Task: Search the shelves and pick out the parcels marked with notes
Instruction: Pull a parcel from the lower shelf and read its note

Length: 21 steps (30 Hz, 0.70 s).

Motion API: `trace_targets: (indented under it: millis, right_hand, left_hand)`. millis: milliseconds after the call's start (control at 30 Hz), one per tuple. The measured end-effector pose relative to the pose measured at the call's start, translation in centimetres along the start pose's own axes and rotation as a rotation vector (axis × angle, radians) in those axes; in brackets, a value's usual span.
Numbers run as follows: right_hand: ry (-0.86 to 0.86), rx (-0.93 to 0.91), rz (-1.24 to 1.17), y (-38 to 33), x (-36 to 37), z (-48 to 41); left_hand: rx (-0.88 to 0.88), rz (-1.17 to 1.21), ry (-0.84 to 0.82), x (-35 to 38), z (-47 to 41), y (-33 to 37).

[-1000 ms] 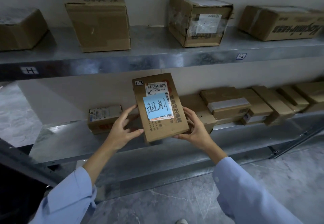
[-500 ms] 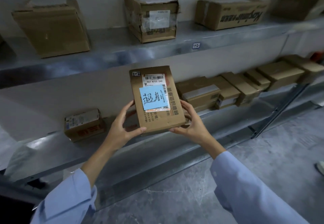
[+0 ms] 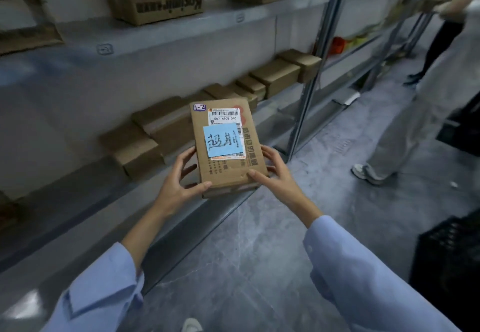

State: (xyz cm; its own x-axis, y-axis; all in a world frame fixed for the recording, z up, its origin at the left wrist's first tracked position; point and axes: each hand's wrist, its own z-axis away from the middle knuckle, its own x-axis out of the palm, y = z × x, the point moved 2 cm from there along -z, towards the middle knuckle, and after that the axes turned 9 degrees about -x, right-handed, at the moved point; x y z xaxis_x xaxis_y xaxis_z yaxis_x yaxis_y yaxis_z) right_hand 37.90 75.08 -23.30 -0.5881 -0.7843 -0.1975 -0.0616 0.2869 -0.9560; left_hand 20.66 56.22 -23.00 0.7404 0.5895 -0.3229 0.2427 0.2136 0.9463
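Head view: fingers of my left hand (image 3: 179,178) and right hand (image 3: 278,173) clasp the parcel (image 3: 228,172) by its lower corners at twelve o'clock, off the shelf (image 3: 78,202), face up, probably so its blue note (image 3: 223,141) shows.

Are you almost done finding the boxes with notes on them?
One is found: a brown parcel with a blue note is picked out, held by the left hand and right hand. It isn't put down anywhere yet. Left to check: the small parcels on the lower shelf and the boxes on the upper shelf.
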Motion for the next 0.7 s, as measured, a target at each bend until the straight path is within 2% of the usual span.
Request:
trace_targets:
  millis: [333,567,700]
  right_hand:
    - [0.383,0.163,0.103,4.4,-20.0,13.2]
    - [0.625,0.308,0.062,7.4,-31.3,21.1]
    - [0.698,0.382,0.005,9.4,-37.8,24.1]
  left_hand:
    - [0.057,0.061,-0.325,24.0,-2.8,5.2]
    - [0.103,0.069,-0.579,39.7,-4.3,9.1]
    - [0.096,0.063,-0.687,47.9,-6.0,10.3]
